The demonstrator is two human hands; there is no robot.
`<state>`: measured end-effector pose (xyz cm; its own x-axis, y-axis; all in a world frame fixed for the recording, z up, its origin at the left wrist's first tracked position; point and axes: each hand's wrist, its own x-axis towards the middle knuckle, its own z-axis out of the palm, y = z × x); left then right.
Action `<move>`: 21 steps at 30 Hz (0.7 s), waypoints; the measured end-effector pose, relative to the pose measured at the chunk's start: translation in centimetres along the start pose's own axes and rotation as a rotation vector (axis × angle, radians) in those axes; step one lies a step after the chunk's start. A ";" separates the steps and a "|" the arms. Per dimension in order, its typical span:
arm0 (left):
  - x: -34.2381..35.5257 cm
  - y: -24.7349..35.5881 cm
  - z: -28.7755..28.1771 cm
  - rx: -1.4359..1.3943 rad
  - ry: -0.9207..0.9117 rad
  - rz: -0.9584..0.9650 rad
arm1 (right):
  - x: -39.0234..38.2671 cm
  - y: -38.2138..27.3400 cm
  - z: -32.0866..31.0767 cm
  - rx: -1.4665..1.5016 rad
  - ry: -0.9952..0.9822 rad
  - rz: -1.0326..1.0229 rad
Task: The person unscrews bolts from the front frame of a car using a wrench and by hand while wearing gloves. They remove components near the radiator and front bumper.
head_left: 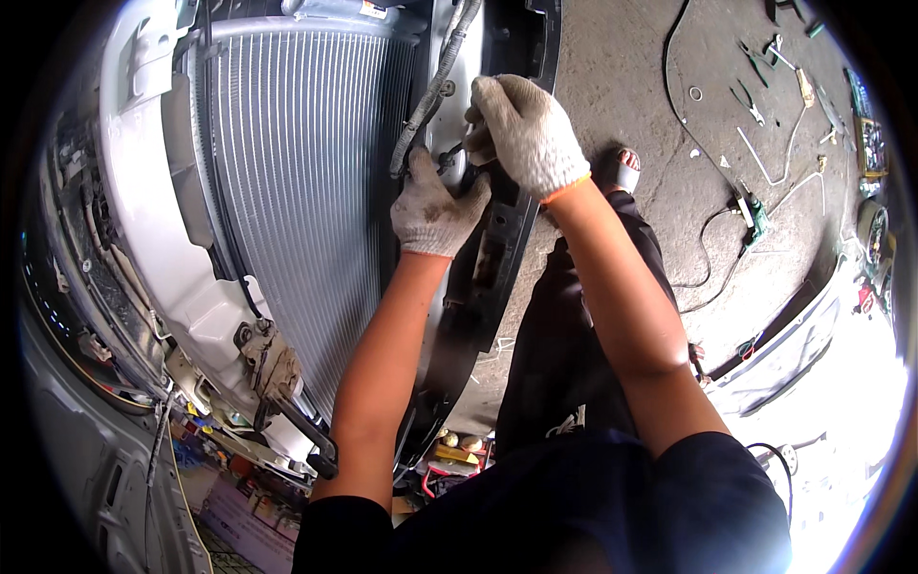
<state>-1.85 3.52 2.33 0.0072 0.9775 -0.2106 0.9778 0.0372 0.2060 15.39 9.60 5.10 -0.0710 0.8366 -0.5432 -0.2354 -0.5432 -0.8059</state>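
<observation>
Both my hands wear off-white knit gloves and work close together at the metal front support [453, 105] of a vehicle, right of the finned radiator [296, 143]. My left hand [435, 212], its glove stained dark, has its fingers curled around a small dark part [448, 159], whose kind I cannot make out. Just above and to the right, my right hand [528, 134] is closed with fingertips bent down towards that part; what they pinch is hidden. A grey corrugated wiring harness [435, 86] runs down the support to my left fingers. The black plastic trim [499, 222] lies beneath my hands.
A white body panel [143, 163] curves along the left. On the concrete floor [612, 86] at right lie pliers [749, 103], a hammer [779, 53], a green power drill [758, 222] and trailing cables. My sandalled foot [626, 169] stands beside the trim. Boxes [239, 517] sit lower left.
</observation>
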 end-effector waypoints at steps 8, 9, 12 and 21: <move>-1.1 -6.9 8.2 0.272 0.205 0.430 | -7.6 3.4 5.1 -0.419 -0.039 -0.423; -1.6 -5.1 6.7 0.147 0.202 0.379 | -7.8 5.1 5.4 -0.421 -0.006 -0.485; -1.9 -1.7 1.7 -0.209 0.073 0.087 | -9.6 6.3 6.0 -0.503 -0.030 -0.630; -0.9 0.4 -0.7 -0.287 -0.075 -0.181 | -10.9 7.3 6.0 -0.544 -0.055 -0.702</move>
<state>-1.59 2.76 3.23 -0.1354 0.9321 -0.3360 0.8661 0.2760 0.4168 8.68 -3.04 6.57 -0.1337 0.9839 0.1190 0.2497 0.1496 -0.9567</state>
